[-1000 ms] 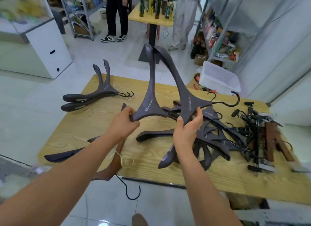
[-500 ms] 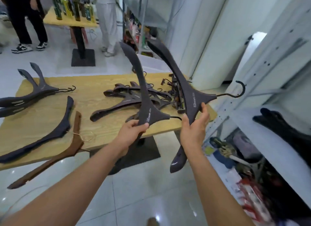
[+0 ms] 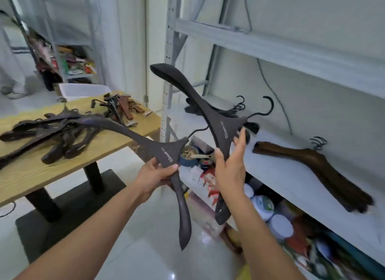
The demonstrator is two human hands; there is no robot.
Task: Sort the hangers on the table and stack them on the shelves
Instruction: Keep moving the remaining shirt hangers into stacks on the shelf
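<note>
Hangers, one dark hanger [image 3: 164,150] gripped in left hand [image 3: 155,175], another [image 3: 220,125] in right hand [image 3: 230,169], beside shelf [image 3: 291,175]

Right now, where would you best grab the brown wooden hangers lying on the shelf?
Probably at the neck of the brown wooden hangers, just below their hooks, coming from above and the open front of the shelf. They lie flat and stacked, arms splaying outward, so the centre likely balances them.

shelf [image 3: 277,167]: bare middle | black hangers [image 3: 220,110] behind | brown hangers [image 3: 316,167] right
</note>
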